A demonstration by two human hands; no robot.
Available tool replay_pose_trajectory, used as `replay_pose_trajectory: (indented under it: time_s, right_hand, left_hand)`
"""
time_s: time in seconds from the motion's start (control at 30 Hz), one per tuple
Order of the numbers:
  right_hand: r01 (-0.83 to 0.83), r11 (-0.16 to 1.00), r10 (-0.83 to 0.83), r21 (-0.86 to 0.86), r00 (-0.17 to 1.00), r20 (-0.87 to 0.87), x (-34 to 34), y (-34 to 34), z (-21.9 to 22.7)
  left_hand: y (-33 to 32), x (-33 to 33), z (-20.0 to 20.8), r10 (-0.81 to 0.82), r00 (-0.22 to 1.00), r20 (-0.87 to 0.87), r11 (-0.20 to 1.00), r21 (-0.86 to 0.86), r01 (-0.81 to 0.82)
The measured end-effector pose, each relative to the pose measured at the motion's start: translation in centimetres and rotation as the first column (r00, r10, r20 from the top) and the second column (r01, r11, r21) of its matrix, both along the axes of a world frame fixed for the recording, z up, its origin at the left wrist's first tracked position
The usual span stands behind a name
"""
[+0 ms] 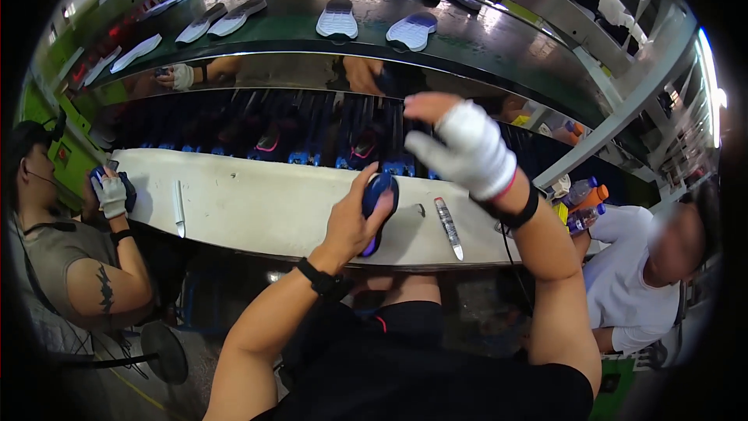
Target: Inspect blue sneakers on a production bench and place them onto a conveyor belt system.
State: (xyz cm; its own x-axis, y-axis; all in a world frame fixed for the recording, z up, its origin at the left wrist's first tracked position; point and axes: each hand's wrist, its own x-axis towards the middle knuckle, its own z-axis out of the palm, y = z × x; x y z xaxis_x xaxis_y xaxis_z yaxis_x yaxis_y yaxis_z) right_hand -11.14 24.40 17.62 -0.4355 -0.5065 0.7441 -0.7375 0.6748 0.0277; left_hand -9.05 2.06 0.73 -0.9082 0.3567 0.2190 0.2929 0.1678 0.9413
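Black cloth of our shirt (pixel 436 382) fills the bottom of the frame. Our left hand (pixel 347 222) is at the centre, fingers and thumb wrapped around a dark blue shoe (pixel 379 191) with purple at its lower end. We have it over the white tabletop (pixel 257 195); whether the two touch, we cannot tell. Right of centre and higher up, our right hand (pixel 471 144), partly gloved in white, is raised with its fingers spread, a little blurred.

Below that hand, we see a patterned slim tool (pixel 448 228) lying near a small dark piece (pixel 421 209). Another slim pale tool (pixel 179 209) lies left of centre. Across the top of the frame, white soles (pixel 337 22) rest on a dark green belt (pixel 292 27). At the left edge a co-worker (pixel 109 281) holds a dark item; at the right edge, near some bottles (pixel 586 220), we see another person (pixel 627 281) in white.
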Motion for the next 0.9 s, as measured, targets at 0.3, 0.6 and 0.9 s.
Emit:
replay_pose_trajectory:
  time_s: [0.3, 0.6, 0.9]
  right_hand:
    - [0.415, 0.907, -0.419, 0.07, 0.878, 0.23, -12.6, 2.9, 0.8]
    - [-0.004, 0.96, -0.07, -0.279, 0.964, -0.256, 5.1, 5.4, -2.7]
    - [0.243, 0.365, 0.532, -0.899, 0.738, 0.416, 17.0, -1.5, -18.7]
  left_hand:
    - [-0.6, 4.0, -1.6, -0.211, 0.869, -0.448, 0.963, 0.057, 0.264]
    - [-6.0, 5.6, 0.2, -0.201, 0.725, -0.659, 0.967, -0.253, 0.038]
    - [-5.8, 8.2, -2.6, -0.007, 0.974, -0.226, 0.993, 0.113, 0.033]
